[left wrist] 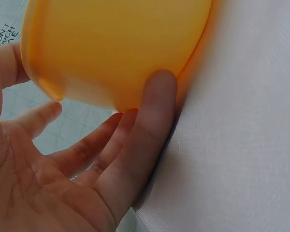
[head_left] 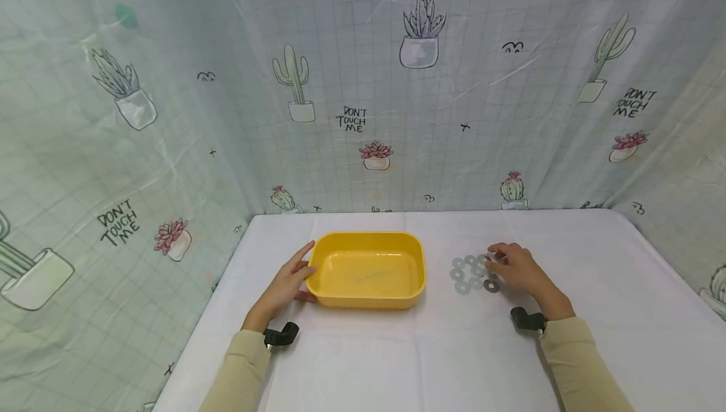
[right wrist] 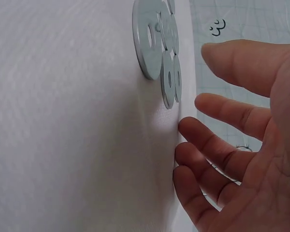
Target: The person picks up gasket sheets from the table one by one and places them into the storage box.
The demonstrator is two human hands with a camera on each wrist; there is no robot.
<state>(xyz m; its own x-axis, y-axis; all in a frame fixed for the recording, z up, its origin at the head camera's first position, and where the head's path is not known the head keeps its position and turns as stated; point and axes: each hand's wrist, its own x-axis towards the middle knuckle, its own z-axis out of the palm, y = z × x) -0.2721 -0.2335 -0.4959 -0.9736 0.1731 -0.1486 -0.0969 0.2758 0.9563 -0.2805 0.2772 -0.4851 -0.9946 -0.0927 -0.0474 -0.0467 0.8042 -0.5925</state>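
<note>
A yellow plastic tray (head_left: 363, 303) stands on the white table. My left hand (head_left: 289, 284) holds its left end, one finger at the rim and others spread against the outer wall. The left wrist view shows a digit low on the tray's wall (left wrist: 111, 48), close to the tabletop. To the tray's right lie several flat metal washers (head_left: 462, 287), loosely grouped; one washer (head_left: 491, 285) looks darker. My right hand (head_left: 517, 267) hovers at their right side, hiding some. In the right wrist view its fingers (right wrist: 217, 111) are spread and relaxed beside the washers (right wrist: 147, 43), holding nothing.
The white cloth-covered table (head_left: 363, 361) ends at a cactus-print curtain (head_left: 340, 84) behind and on both sides. A black wrist camera (head_left: 282, 334) is strapped on the left wrist, and another black camera (head_left: 526, 319) on the right.
</note>
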